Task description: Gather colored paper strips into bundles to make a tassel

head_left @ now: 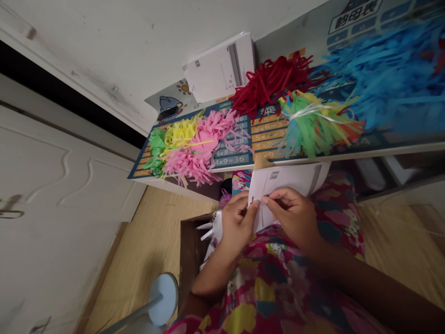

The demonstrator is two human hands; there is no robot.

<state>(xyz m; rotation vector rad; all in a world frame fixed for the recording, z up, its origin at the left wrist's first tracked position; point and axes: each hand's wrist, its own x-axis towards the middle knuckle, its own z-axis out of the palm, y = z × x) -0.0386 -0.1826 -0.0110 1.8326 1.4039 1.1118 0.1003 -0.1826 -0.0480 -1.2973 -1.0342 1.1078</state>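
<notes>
A white printed paper, folded or stacked, rests over my lap with a tan piece showing at its top left corner. My left hand grips its left edge, thumb on top, close to a small dark mark. Over the middle of the paper, my right hand has thumb and forefinger pinched near my left thumb. Whatever lies in that pinch is too small to make out.
On the desk lie pink paper strips, yellow strips, green strips, red strips, blue strips and a tied multicoloured bundle. White printed cards lean on the wall. A brown box stands at left.
</notes>
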